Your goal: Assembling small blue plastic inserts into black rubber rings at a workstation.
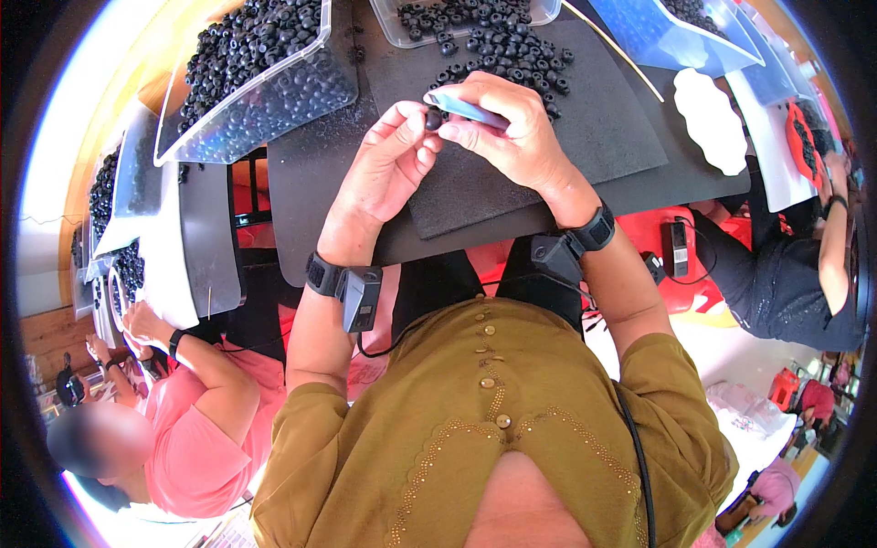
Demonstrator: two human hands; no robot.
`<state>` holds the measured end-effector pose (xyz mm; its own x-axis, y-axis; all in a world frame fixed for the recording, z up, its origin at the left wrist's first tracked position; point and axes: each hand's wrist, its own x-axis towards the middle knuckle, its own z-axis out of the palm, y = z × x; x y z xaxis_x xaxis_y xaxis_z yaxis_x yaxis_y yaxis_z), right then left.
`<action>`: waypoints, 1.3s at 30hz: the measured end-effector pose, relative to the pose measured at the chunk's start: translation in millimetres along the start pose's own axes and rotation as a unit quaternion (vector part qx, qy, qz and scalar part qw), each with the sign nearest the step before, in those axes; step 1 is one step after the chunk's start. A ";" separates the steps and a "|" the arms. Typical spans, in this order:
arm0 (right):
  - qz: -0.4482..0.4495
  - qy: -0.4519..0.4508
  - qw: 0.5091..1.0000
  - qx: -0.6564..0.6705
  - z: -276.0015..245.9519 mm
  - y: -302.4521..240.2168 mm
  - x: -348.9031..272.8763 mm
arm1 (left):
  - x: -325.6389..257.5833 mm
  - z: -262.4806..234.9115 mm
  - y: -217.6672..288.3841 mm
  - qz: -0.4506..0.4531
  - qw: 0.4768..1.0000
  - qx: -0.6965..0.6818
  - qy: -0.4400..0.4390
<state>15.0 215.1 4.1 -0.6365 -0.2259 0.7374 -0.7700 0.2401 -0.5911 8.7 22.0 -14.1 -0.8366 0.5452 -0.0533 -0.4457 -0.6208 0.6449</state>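
Bright daylight, glare blown out at left rim, fisheye-bent edges, sharp centre

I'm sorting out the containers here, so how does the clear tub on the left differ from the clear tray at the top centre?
The clear tub stands tilted with one edge raised, while the clear tray lies flat. The tub is deep and heaped with black beads; the tray is shallow, with beads spilling past it onto the dark mat. The tub sits at the mat's left edge, the tray on it. Both are transparent plastic holding the same black ring beads.
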 end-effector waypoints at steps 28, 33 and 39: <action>0.100 -0.025 0.995 -0.010 -4.0 0.4 -2.4 | 2.9 -14.1 4.2 0.038 0.996 -0.080 -0.030; 0.057 -0.045 0.995 -0.062 -3.3 1.1 -3.5 | 3.4 -20.8 4.7 0.034 0.989 -0.131 -0.059; 0.047 -0.068 0.992 -0.091 -3.8 0.7 -3.5 | -0.1 -17.3 8.2 0.039 0.995 -0.082 -0.045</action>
<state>16.8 219.7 2.3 -0.7150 -0.3168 0.6232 -0.6940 0.4296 -0.5778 -0.4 7.2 -22.0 -0.8414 0.5364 0.0654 -0.4337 -0.7426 0.5104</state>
